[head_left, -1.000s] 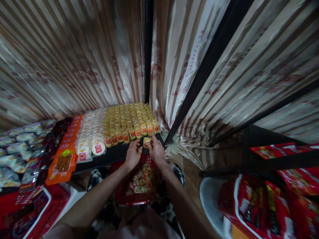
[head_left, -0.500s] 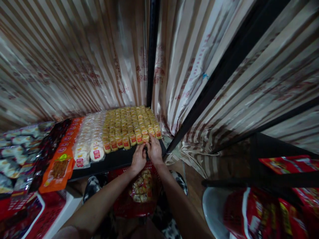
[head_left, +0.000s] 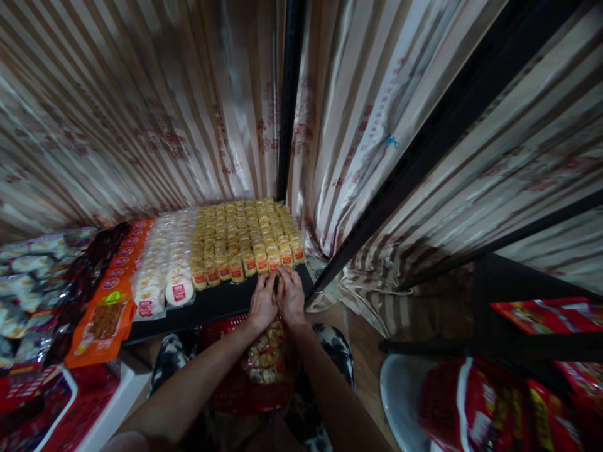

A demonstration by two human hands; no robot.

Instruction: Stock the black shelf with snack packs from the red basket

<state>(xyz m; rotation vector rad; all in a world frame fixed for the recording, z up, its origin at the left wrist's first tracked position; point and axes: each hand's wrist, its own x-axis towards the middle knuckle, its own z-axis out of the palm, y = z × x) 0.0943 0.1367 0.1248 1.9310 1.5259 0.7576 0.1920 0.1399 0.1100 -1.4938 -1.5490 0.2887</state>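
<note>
My left hand (head_left: pixel 264 302) and my right hand (head_left: pixel 290 295) are side by side at the front edge of a black shelf (head_left: pixel 217 301). Their fingers are curled and held together, with the tips up against the lower front of the small yellow snack packets (head_left: pixel 240 235). Whatever lies between the fingers is hidden from me. The packets stand in tight rows, red labels facing front. Below my wrists, a red basket (head_left: pixel 226 395) between my knees contains a clear bag of yellowish wrapped snacks (head_left: pixel 266 358).
Left of the packets lie white round snack packs (head_left: pixel 179 285), an orange snack bag (head_left: pixel 101 314) and dark packages (head_left: pixel 80 282). A black post (head_left: pixel 367 220) slants up on the right. Striped curtains (head_left: pixel 188 113) hang behind. A pale tub (head_left: pixel 396 395) and red bags (head_left: pixel 499 402) sit lower right.
Both hands have drawn slightly down and toward me, and the right fingers have come off the packet fronts' upper part. The view has shifted a little.
</note>
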